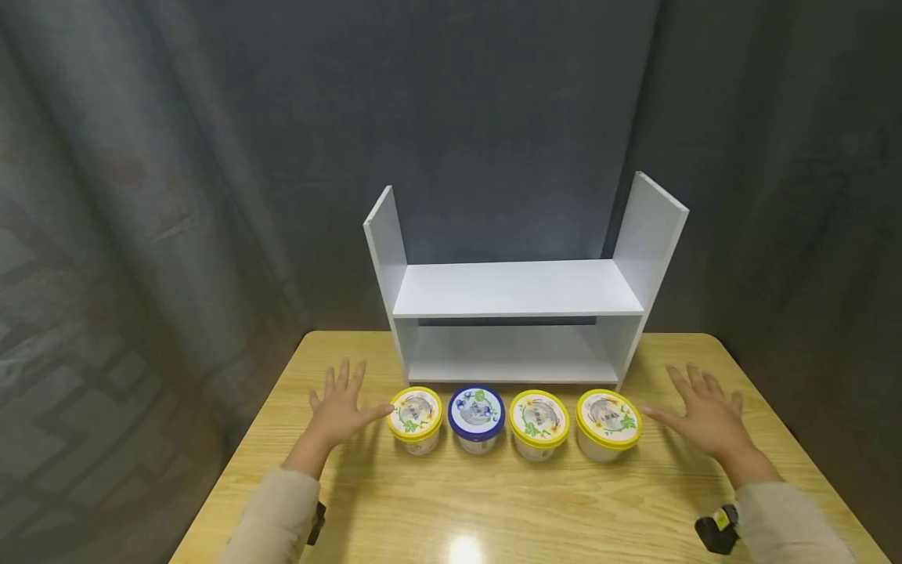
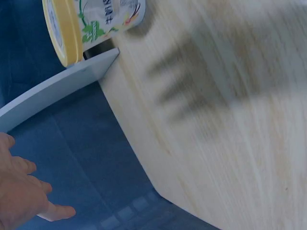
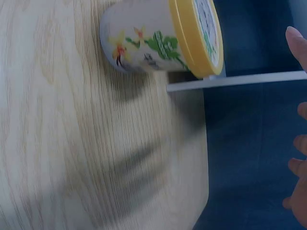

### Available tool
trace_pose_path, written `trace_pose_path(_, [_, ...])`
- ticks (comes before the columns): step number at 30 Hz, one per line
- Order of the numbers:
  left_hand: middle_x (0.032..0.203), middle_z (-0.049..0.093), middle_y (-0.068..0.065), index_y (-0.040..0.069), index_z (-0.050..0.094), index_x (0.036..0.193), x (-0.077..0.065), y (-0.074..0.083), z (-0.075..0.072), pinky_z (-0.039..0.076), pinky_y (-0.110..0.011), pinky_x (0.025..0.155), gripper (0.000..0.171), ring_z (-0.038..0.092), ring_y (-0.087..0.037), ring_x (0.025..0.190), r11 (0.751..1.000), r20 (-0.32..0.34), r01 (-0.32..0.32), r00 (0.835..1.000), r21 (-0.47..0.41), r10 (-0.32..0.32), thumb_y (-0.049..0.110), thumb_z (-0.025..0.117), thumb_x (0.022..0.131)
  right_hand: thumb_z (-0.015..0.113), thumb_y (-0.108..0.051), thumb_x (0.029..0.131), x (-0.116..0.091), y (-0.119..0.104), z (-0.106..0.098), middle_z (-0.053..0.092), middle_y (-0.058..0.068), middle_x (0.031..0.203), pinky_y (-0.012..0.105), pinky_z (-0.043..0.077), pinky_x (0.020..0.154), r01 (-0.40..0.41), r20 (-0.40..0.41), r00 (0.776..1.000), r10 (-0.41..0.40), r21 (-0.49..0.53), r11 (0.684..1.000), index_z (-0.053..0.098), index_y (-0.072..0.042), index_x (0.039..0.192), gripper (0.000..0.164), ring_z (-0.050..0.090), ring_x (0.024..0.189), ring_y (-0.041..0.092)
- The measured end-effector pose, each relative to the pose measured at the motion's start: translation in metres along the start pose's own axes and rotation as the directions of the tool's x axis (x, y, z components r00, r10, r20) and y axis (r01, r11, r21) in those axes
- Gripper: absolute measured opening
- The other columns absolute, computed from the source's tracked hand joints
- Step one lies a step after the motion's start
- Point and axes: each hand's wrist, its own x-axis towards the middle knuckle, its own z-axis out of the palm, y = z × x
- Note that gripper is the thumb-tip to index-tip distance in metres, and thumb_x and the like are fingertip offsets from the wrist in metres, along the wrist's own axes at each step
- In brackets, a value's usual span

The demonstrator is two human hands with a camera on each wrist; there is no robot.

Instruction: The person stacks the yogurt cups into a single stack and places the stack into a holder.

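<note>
A row of lidded tubs stands upright on the wooden table. From left to right come a yellow-lidded tub [image 1: 416, 413], a blue-lidded tub with a blueberry print [image 1: 477, 413], a second yellow-lidded tub [image 1: 539, 419] and a third [image 1: 609, 420]. My left hand [image 1: 340, 409] is spread beside the leftmost tub, its thumb tip overlapping the lid's edge in the head view. In the left wrist view, that hand [image 2: 21, 187] appears apart from the tub [image 2: 103, 21]. Past the rightmost tub [image 3: 144, 36], my right hand [image 1: 708, 419] is spread and holds nothing.
Behind the tubs stands a white two-tier shelf [image 1: 517, 288] with raised side panels. Dark grey curtains [image 1: 493, 117] hang behind and at both sides of the table [image 1: 437, 501]. A black strap device [image 1: 717, 529] sits at my right wrist.
</note>
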Motion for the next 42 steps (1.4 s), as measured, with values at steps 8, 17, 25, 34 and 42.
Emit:
trace_pose_path(8, [0.142, -0.002, -0.019, 0.012, 0.007, 0.139, -0.008, 0.000, 0.018, -0.001, -0.071, 0.087, 0.099, -0.007, -0.043, 0.124, 0.994, 0.008, 0.016, 1.000, -0.106, -0.015, 0.059, 0.058, 0.069, 0.052, -0.051, 0.079, -0.001, -0.013, 0.017, 0.001, 0.033, 0.135, 0.068, -0.018, 0.084, 0.018, 0.004, 1.000, -0.018, 0.070, 0.997, 0.012, 0.001, 0.136, 0.088, -0.004, 0.120, 0.050])
trace_pose_path(17, [0.141, 0.004, -0.020, 0.006, 0.009, 0.138, -0.019, 0.004, 0.052, 0.003, -0.070, 0.089, 0.106, -0.001, -0.041, 0.125, 0.958, 0.012, 0.066, 0.998, -0.281, -0.066, 0.055, 0.066, 0.063, 0.058, -0.048, 0.076, -0.007, -0.023, 0.039, 0.010, 0.031, 0.135, 0.070, -0.009, 0.087, 0.028, 0.016, 0.999, -0.032, 0.171, 0.985, 0.017, 0.004, 0.134, 0.088, 0.003, 0.121, 0.048])
trace_pose_path(25, [0.139, 0.014, -0.022, 0.001, 0.012, 0.137, -0.024, 0.013, 0.078, 0.010, -0.071, 0.088, 0.105, 0.008, -0.042, 0.124, 0.914, -0.030, 0.043, 0.998, -0.403, -0.060, 0.041, 0.074, 0.061, 0.063, -0.044, 0.073, -0.008, -0.026, 0.057, 0.015, 0.036, 0.131, 0.068, 0.010, 0.089, 0.022, 0.008, 1.000, -0.024, 0.202, 0.979, 0.016, 0.008, 0.133, 0.092, 0.015, 0.115, 0.054])
trace_pose_path(34, [0.138, 0.011, -0.025, -0.003, 0.008, 0.136, -0.021, 0.017, 0.092, 0.012, -0.055, 0.100, 0.108, 0.012, -0.041, 0.124, 0.801, -0.084, 0.045, 0.989, -0.597, -0.118, 0.027, 0.078, 0.059, 0.070, -0.039, 0.068, -0.005, -0.033, 0.067, 0.016, 0.036, 0.131, 0.067, 0.016, 0.089, 0.045, -0.016, 0.999, -0.042, 0.289, 0.956, 0.021, 0.012, 0.130, 0.093, 0.016, 0.117, 0.051])
trace_pose_path(42, [0.136, 0.014, -0.028, -0.005, 0.009, 0.135, -0.019, 0.019, 0.104, 0.014, -0.052, 0.100, 0.107, 0.015, -0.041, 0.123, 0.760, -0.131, 0.033, 0.979, -0.649, -0.154, 0.024, 0.079, 0.059, 0.074, -0.033, 0.064, 0.000, -0.030, 0.076, 0.012, 0.035, 0.133, 0.066, 0.017, 0.089, 0.025, 0.007, 1.000, -0.029, 0.346, 0.938, 0.014, 0.011, 0.132, 0.101, 0.014, 0.117, 0.053])
